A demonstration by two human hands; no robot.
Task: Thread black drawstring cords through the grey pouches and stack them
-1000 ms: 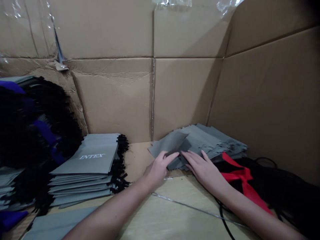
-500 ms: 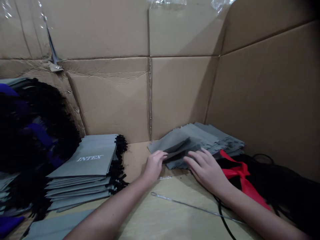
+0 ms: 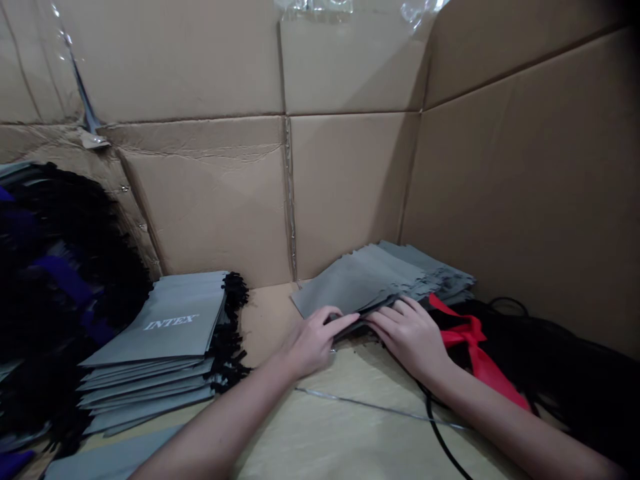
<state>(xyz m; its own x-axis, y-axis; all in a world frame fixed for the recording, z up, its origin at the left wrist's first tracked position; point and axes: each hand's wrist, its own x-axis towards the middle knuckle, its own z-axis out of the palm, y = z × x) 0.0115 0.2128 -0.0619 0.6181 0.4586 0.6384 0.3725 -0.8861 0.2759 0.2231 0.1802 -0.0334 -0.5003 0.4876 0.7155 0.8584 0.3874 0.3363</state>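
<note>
A grey fabric pouch [image 3: 353, 327], seen nearly edge-on and dark in shadow, stretches between my two hands. My left hand [image 3: 316, 341] is closed around its left end, thumb along the top edge. On the other end, my right hand [image 3: 411, 337] has its fingers bent over the top edge. Just behind them lies a fanned pile of flat grey fabric pouches [image 3: 370, 270]. A thin metal wire [image 3: 360, 401] lies on the table in front of my hands, passing toward my right forearm. A black cord [image 3: 437, 427] hangs down beside that forearm.
At left stands a stack of grey pouches [image 3: 165, 340] printed INTEX, with black cord ends along its side. A dark bundle with blue bands [image 3: 65, 267] sits farther left. On the right, a red ribbon [image 3: 473, 340] ties black cords [image 3: 560, 353]. Cardboard walls [image 3: 350, 173] enclose the table.
My left hand has moved right, closer to my right hand. The pouch between them, lifted and gaping before, is now lower and pressed narrow. The camera view has shifted slightly.
</note>
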